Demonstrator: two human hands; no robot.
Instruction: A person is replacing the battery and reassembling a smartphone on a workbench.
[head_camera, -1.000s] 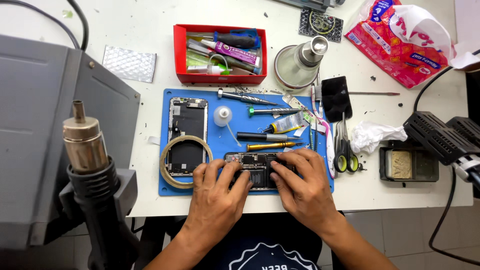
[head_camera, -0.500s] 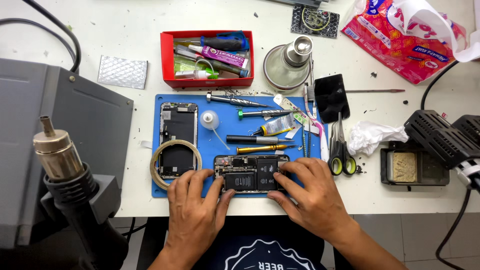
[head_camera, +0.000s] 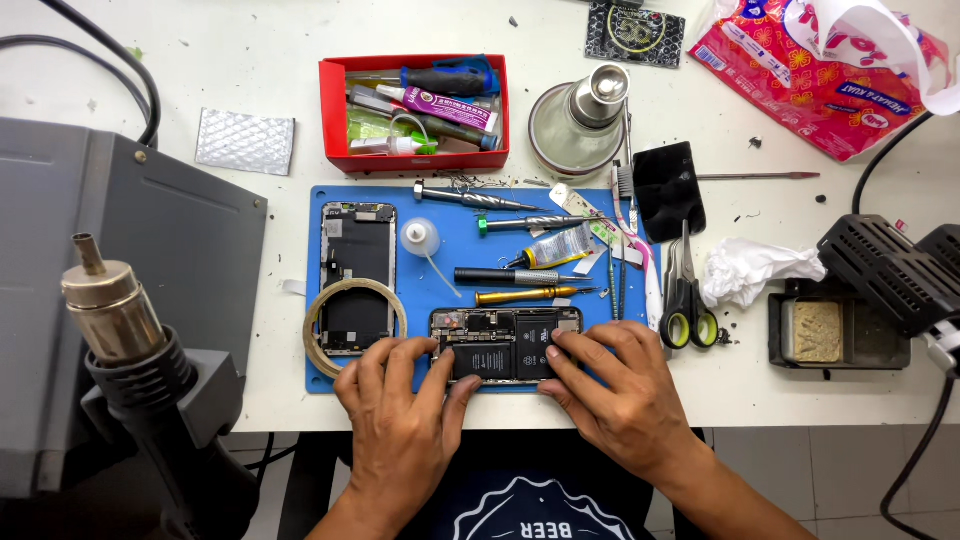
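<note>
An opened phone body (head_camera: 505, 343) with its battery and boards showing lies on the near edge of a blue work mat (head_camera: 450, 215). My left hand (head_camera: 400, 420) rests its fingers on the phone's left half and near edge. My right hand (head_camera: 620, 395) presses its fingertips on the phone's right half, over the battery. Both hands steady the phone on the mat. To the left lies a detached phone screen (head_camera: 358, 265) with a ring of tape (head_camera: 354, 327) over its lower end.
Screwdrivers (head_camera: 515, 272), a small dropper bottle (head_camera: 420, 238) and tweezers lie on the mat. A red tray (head_camera: 414, 158) of tools sits behind. Scissors (head_camera: 686, 300), a crumpled tissue (head_camera: 755, 270), a sponge holder (head_camera: 835, 335), and a hot-air gun (head_camera: 125, 340) at the left.
The view has shifted, so the mat sits higher and more to the right in the frame. Both hands stay on the phone, fingers shifted slightly over it.
</note>
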